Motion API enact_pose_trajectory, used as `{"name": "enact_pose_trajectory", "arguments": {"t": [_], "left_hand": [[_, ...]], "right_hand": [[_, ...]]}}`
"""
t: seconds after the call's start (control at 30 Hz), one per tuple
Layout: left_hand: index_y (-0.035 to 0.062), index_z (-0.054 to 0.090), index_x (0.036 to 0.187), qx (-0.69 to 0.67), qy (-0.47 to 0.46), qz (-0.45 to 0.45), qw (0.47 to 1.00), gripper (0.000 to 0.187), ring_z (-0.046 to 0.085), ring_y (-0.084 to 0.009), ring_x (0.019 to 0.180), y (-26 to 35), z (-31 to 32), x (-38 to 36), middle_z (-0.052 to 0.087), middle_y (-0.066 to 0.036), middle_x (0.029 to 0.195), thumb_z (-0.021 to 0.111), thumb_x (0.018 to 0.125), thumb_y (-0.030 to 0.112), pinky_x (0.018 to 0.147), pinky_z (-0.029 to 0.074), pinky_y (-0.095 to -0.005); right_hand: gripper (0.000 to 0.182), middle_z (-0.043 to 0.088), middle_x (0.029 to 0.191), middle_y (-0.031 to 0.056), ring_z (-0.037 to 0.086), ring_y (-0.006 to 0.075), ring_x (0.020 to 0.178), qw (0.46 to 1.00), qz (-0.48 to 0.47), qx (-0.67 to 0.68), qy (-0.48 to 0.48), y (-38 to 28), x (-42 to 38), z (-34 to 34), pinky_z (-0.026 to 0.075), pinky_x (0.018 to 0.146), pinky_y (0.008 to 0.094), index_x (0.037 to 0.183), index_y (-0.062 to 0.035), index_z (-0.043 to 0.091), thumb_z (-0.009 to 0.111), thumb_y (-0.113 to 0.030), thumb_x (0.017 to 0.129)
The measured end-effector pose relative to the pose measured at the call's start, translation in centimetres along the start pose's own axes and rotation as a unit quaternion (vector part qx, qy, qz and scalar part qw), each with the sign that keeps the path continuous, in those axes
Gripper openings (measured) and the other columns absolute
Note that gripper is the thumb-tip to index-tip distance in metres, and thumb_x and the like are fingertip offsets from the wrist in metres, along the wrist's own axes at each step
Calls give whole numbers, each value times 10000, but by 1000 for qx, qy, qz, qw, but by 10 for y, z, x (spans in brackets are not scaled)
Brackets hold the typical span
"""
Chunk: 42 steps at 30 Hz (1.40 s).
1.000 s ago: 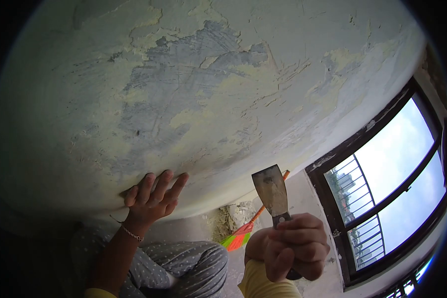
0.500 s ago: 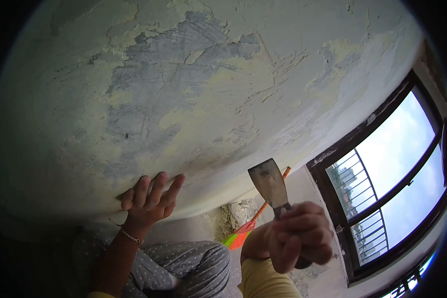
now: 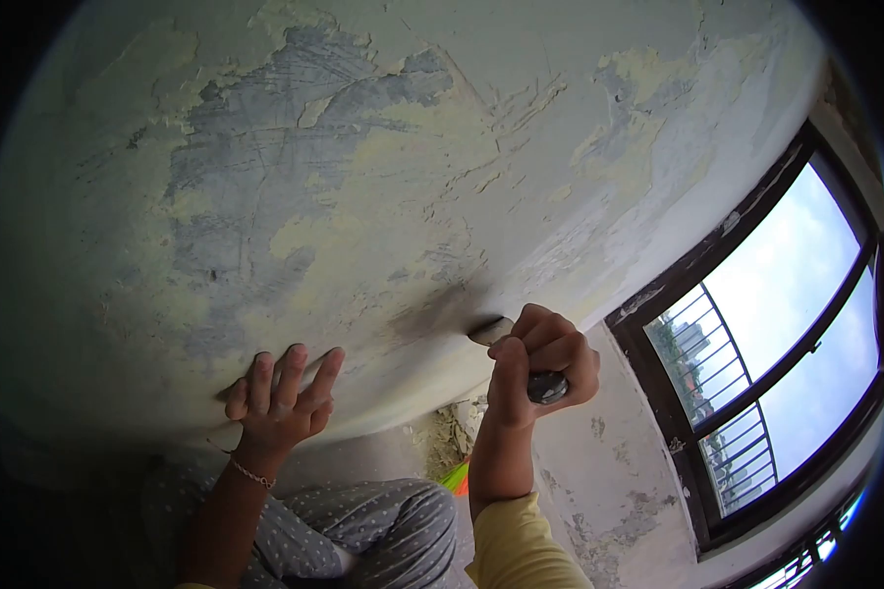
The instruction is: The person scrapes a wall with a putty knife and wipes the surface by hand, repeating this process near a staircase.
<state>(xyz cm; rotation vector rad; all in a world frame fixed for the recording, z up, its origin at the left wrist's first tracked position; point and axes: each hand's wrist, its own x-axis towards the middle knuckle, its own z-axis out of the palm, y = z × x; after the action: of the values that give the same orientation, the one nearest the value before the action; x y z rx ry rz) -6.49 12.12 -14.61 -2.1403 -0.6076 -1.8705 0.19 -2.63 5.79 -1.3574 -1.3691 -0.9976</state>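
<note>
My right hand (image 3: pixel 552 365) is wrapped round the dark handle of a putty knife (image 3: pixel 494 331). Its blade points left and meets the wall, or comes very close to it, with a shadow beside it. My left hand (image 3: pixel 283 395) rests against the lower wall, its fingers spread and holding nothing. The wall (image 3: pixel 363 196) has peeling paint, with grey and yellowish patches and scratch marks. Part of the blade is hidden behind my right fingers.
A dark-framed window (image 3: pixel 756 393) with railings outside stands at the right. My bent legs in dotted grey trousers (image 3: pixel 373 530) are below. A green and orange object (image 3: pixel 458 478) shows partly behind my right arm. The side wall (image 3: pixel 609 471) is stained and flaking.
My right hand has moved up and left, bringing the putty knife's blade from free air to the wall. My left hand stays on the wall. The view has shifted slightly.
</note>
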Motion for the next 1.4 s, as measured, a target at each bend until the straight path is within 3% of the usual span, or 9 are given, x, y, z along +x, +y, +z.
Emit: {"name": "enact_pose_trajectory", "arguments": {"t": [0.23, 0.33, 0.57, 0.63, 0.7, 0.8, 1.0, 1.1, 1.4], "left_hand": [[374, 487, 1328, 9, 8, 0, 1000, 432, 280, -226, 1357, 0, 1, 1, 375, 0, 1443, 334, 930, 304, 998, 218, -382], [373, 493, 1321, 0, 4, 2, 1000, 423, 279, -227, 1355, 0, 1, 0, 377, -2, 1440, 324, 938, 320, 997, 215, -386], [366, 503, 1314, 7, 9, 11, 1000, 415, 274, -235, 1354, 0, 1, 1, 370, -8, 1443, 323, 941, 337, 999, 211, -391], [366, 509, 1307, 5, 7, 4, 1000, 411, 275, -235, 1354, 0, 1, -1, 369, -8, 1442, 323, 941, 339, 996, 211, -390], [366, 510, 1306, 0, 6, 4, 1000, 412, 275, -233, 1354, 1, 0, -2, 369, -8, 1443, 329, 937, 338, 995, 209, -392], [366, 511, 1306, -4, 9, 5, 1000, 414, 272, -231, 1355, -1, 0, 0, 369, -7, 1444, 341, 930, 337, 990, 208, -397], [364, 519, 1300, 0, 17, 5, 1000, 406, 266, -228, 1357, 1, 2, 0, 371, -7, 1442, 344, 934, 332, 982, 222, -386], [364, 522, 1298, -1, 19, 5, 1000, 405, 267, -225, 1353, -1, 1, 2, 373, -6, 1439, 342, 937, 329, 977, 233, -372], [370, 527, 1292, -3, 12, 8, 1000, 410, 269, -210, 1339, -2, -1, 1, 385, 7, 1419, 306, 948, 345, 963, 250, -360]], "right_hand": [[278, 493, 476, 24, 525, 171, 423, 971, -177, 133, 87, -41, -11, -22, 499, 479, 304, 615, -93, 354, 594, 43, 647], [216, 392, 471, 58, 398, 150, 359, 996, -40, 79, 31, 10, -2, 0, 300, 382, 273, 607, -66, 352, 490, 100, 612], [195, 368, 473, 18, 408, 99, 344, 968, -192, 121, 104, -26, -3, -25, 367, 371, 213, 632, -95, 314, 469, 20, 612], [201, 370, 476, 20, 395, 106, 341, 968, -161, 153, 118, -14, -3, -17, 333, 367, 233, 631, -92, 317, 467, 40, 607], [208, 373, 471, 47, 379, 131, 336, 988, -25, 110, 108, 16, -8, -1, 287, 372, 253, 622, -74, 329, 464, 79, 578], [212, 374, 467, 72, 360, 150, 328, 992, -36, 104, 68, 18, -8, -7, 252, 381, 266, 613, -55, 338, 452, 112, 552], [224, 406, 472, 19, 471, 114, 352, 967, -182, 139, 115, -27, 6, -36, 401, 339, 253, 670, -78, 348, 545, 24, 697], [202, 353, 498, 3, 376, 88, 333, 974, -170, 116, 94, -20, 5, -29, 350, 355, 254, 697, -116, 320, 482, -3, 652], [189, 364, 500, 13, 361, 106, 340, 976, -140, 118, 115, -25, 10, -16, 351, 371, 247, 669, -108, 336, 486, 3, 639]]}}
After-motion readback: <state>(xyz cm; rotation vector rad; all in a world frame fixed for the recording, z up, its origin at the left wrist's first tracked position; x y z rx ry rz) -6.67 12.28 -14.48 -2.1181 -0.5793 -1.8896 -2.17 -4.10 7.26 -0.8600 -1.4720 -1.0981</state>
